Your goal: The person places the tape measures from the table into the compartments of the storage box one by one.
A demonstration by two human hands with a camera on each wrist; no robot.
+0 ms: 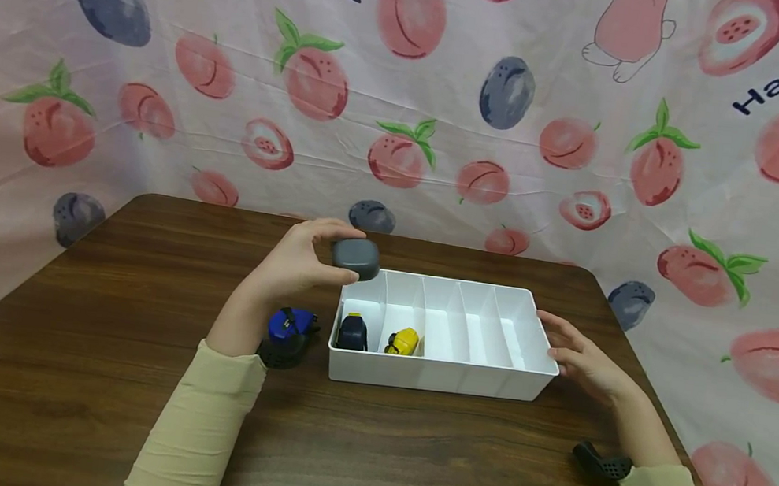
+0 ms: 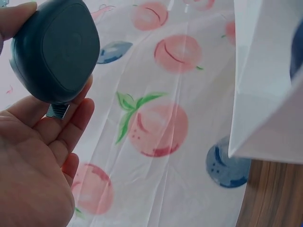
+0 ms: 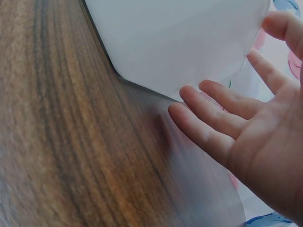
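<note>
My left hand [image 1: 302, 258] holds a dark grey, rounded tape measure [image 1: 356, 258] between thumb and fingers, raised over the back left corner of a white divided box [image 1: 432, 376]. In the left wrist view, a short ridged metal tab [image 2: 57, 110] sticks out below the case. Fingers of my right hand [image 1: 587, 363] rest at the box's right end, spread and fairly straight in the right wrist view. Inside the box, a dark navy item with a yellow top [image 1: 352, 332] stands in the leftmost compartment, and a small yellow and black item [image 1: 404, 341] lies in the one beside it.
A blue and black object [image 1: 291, 324] is on the brown wooden table [image 1: 98, 371], left of the box and close to my left wrist. Behind the table hangs a fruit-print cloth [image 1: 446, 106]. The table's right edge runs near my right forearm.
</note>
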